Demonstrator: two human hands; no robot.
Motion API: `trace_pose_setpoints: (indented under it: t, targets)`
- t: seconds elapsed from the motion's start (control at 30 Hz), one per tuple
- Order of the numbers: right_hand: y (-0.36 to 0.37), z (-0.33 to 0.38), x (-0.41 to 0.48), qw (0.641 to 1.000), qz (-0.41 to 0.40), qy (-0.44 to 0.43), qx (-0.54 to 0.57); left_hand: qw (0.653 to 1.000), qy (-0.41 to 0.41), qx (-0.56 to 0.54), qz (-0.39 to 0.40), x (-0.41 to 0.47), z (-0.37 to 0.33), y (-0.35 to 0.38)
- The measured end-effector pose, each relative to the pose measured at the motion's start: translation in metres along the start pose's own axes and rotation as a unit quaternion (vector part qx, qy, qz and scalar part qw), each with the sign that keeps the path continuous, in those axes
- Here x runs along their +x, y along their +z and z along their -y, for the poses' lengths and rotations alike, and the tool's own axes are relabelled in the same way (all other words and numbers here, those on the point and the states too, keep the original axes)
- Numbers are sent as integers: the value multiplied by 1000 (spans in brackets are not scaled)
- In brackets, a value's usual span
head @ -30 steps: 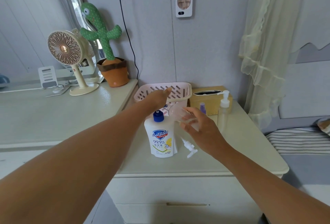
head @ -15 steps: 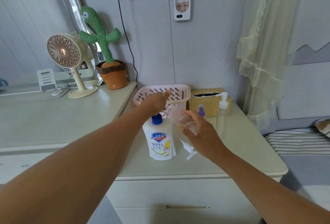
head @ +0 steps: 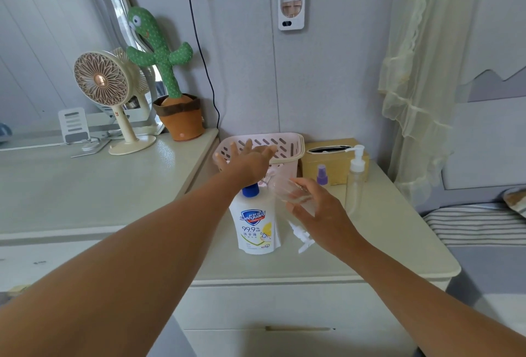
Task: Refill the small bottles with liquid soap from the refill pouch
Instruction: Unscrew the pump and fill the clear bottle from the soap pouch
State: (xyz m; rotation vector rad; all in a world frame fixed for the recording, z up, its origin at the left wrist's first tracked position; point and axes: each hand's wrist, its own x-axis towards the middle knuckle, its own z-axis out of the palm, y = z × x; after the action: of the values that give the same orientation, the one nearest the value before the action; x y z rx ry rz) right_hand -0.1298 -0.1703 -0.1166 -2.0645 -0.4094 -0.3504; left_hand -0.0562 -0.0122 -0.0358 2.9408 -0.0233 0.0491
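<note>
Head view: I see the white refill pouch [head: 257,225] with its blue cap [head: 250,190] standing upright near the middle of the pale table [head: 398,243]. My left hand [head: 244,163] is stretched out above the cap and in front of the pink slotted basket [head: 284,144], its grip apart, fingers spread and clamped on nothing. My right hand [head: 316,208], just right of the pouch, has its grip closed around a small clear bottle [head: 287,190], tilted with its open end toward the pouch. A white pump head [head: 301,235] lies on the table between the pouch and my right wrist. Farther right stand a tall clear pump bottle [head: 355,183] and, behind my right hand, a small bottle with a purple spray top [head: 322,174], both in front of a tan tissue box [head: 333,157].
</note>
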Motion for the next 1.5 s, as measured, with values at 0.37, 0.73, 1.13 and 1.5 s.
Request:
trace_pose_setpoints:
  t: [0.37,0.73,1.13,1.5]
  targets:
    - [6,1,-2,1000,-6,6,17,999,7,-43,1,1,5,6]
    - [10,4,-1,1000,-18,5,25,999,12,26,-31,3,4,-5]
    - [6,8,-3,1000,-5,11,11,999,16,17,-33,-1,6,-3]
    - [8,8,-3,1000,0,20,11,999,-5,-34,-12,-5,7,2]
